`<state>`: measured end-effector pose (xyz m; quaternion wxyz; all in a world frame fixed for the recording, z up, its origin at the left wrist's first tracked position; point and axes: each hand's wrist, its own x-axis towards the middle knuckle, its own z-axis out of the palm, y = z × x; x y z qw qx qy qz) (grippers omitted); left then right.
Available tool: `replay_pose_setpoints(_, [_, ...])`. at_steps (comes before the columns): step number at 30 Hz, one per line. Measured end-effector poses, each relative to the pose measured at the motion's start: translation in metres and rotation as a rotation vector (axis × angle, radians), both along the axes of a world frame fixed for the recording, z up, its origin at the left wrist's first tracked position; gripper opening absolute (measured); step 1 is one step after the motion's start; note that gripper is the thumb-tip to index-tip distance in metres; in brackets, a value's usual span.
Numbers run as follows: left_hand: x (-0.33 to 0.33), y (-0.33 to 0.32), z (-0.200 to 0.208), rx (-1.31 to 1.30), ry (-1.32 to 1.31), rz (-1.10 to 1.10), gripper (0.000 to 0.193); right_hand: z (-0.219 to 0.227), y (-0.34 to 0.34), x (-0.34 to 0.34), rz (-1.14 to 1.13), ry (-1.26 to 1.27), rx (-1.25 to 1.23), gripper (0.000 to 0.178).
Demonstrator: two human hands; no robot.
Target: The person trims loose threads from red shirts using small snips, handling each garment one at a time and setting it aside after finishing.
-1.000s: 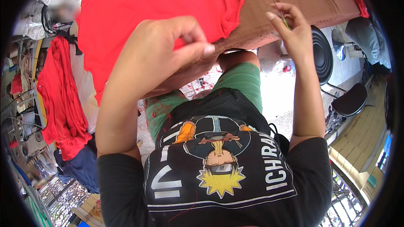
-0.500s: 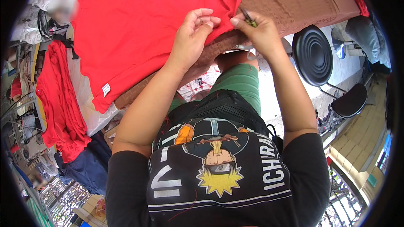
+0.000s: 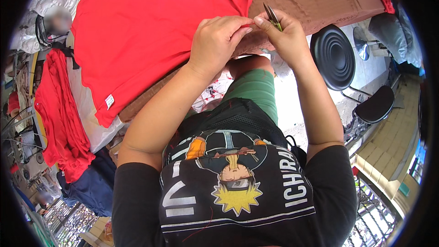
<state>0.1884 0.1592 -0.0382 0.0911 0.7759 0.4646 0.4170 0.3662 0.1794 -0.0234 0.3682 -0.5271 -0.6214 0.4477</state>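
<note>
A large red garment [image 3: 155, 32] lies spread at the edge of a brown-covered table [image 3: 315, 0], with a small white label near its lower left corner. My left hand [image 3: 217, 41] is closed on the garment's near right edge, fingers pinching the fabric. Beside it, my right hand [image 3: 289, 36] is curled around small thread snips [image 3: 273, 17], dark pointed blades upward and a yellow-green part showing by the palm. The right thumb and forefinger meet at the pinched tip of red cloth; whether they grip cloth or a thread is too small to tell.
Right of the table stands a round black stool [image 3: 332, 57] with a black backrest [image 3: 375, 104]. Another red garment [image 3: 64, 119] hangs at the left, above dark blue cloth [image 3: 93, 180]. A grey bag [image 3: 395, 34] sits at the far right.
My left hand has gone from loosely open to closed on the garment's edge, moving slightly right. The snips' blades now point up more visibly from my right hand. The view has shifted a little.
</note>
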Motion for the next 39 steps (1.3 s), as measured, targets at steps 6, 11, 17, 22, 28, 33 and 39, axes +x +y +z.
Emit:
replay_pose_setpoints(6, [0.002,0.002,-0.006,-0.178,-0.134,-0.001,0.012,0.009,0.003,-0.008,0.055,-0.281,0.246,0.028])
replay_pose_setpoints(11, [-0.008,0.010,0.007,-0.672,-0.189,0.007,0.018,0.024,0.007,0.003,0.139,-0.426,0.387,0.031])
replay_pose_setpoints(17, [-0.018,0.021,0.008,-0.803,-0.218,-0.102,0.021,0.033,0.011,0.027,0.254,-0.473,0.248,0.027])
replay_pose_setpoints(22, [-0.023,0.025,0.008,-0.890,-0.280,-0.156,0.020,0.031,0.009,0.029,0.362,-0.470,0.144,0.019])
replay_pose_setpoints(28, [-0.023,0.025,0.010,-0.912,-0.308,-0.174,0.021,0.013,0.006,0.024,0.345,-0.319,0.165,0.020])
replay_pose_setpoints(33, [-0.024,0.026,0.008,-0.894,-0.281,-0.178,0.022,0.019,0.006,0.018,0.378,-0.359,0.190,0.019])
replay_pose_setpoints(39, [-0.022,0.026,0.008,-0.876,-0.259,-0.149,0.022,0.028,0.012,0.016,0.453,-0.456,0.267,0.018])
